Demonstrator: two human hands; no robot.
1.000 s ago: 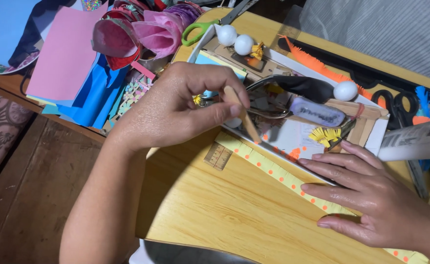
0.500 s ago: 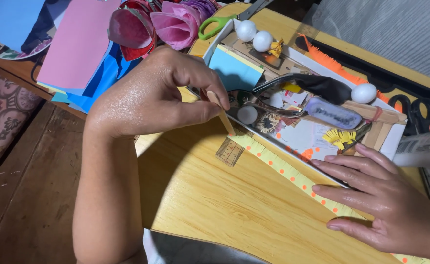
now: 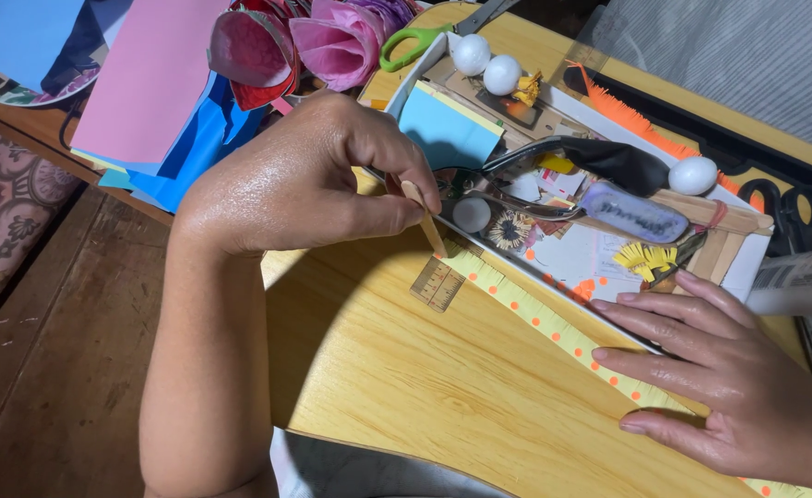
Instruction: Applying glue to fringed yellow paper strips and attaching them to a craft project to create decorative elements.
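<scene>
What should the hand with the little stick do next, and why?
Probably drag the stick a little further along the yellow strip. The left hand pinches it with its tip at the strip's near end on the board, while the right hand lies flat on the far part, pinning it. Most of the strip between them looks untouched.

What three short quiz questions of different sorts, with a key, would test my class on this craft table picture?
1. True or false: the right hand lies flat on the yellow dotted paper strip.
2. What does the left hand pinch: A a wooden stick, B green scissors, C a white ball?
3. What colour are the handles of the scissors by the paper flowers?

Key: 1 true. 2 A. 3 green.
</scene>
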